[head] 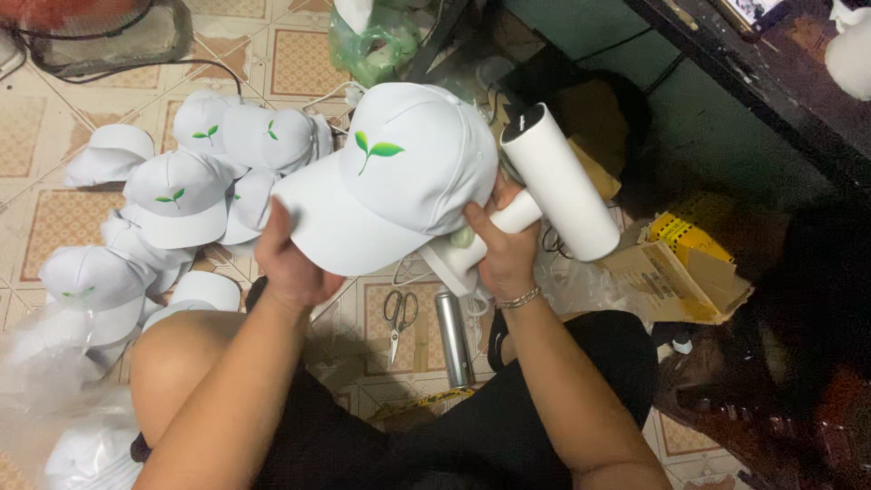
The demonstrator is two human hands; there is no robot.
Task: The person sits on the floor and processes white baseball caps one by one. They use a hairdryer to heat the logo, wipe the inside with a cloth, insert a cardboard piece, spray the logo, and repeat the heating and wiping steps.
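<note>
The left hand (290,263) grips the brim of a white cap (399,172) (green leaf print), held above the floor; the right hand (504,245) clenches a lint roller (558,181) touching the cap's side.

Home workshop: tiled floor (299,63), piled white caps (172,195)

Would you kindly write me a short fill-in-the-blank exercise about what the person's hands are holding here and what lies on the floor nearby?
1. The left hand grips the white cap by its ____.
2. The right hand holds a white lint roller by its ____.
3. The emblem on the cap's front shows two green ____.
4. On the tiled floor, a pair of scissors lies beside a ____ metal cylinder.

Missing words: brim; handle; leaves; silver
</note>
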